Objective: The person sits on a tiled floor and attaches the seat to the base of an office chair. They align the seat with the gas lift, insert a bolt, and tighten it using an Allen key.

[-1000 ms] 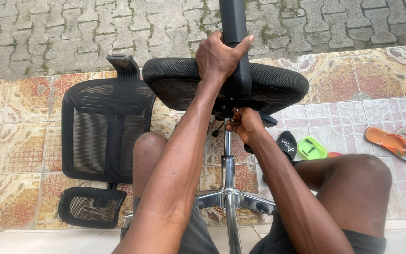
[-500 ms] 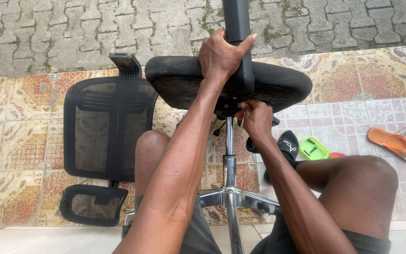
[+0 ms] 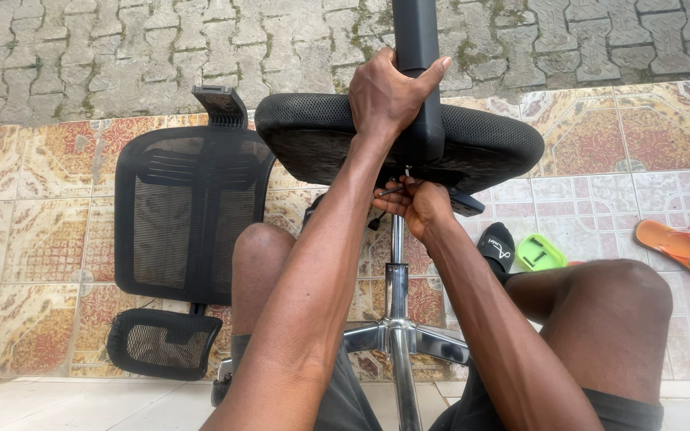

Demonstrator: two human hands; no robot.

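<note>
Nearest, below the black mesh office-chair seat (image 3: 489,148), the right hand (image 3: 418,206) pinches a thin metal hex key (image 3: 390,191) lying roughly level, pointing left under the seat by the shiny chrome gas column (image 3: 397,279); above the seat, the left hand (image 3: 385,96) clenches a smooth black upright bar (image 3: 415,36). Left of the seat, the detached black mesh backrest (image 3: 189,215) lies flat on patterned tiles (image 3: 33,207).

The chair seat (image 3: 489,148) is black mesh, and the backrest (image 3: 189,215) on the floor is black mesh too. The chair column (image 3: 397,283) is shiny chrome. The floor tiles (image 3: 33,231) have an orange, red and cream pattern. One slipper (image 3: 680,249) is orange, one slipper (image 3: 540,252) is green.
</note>
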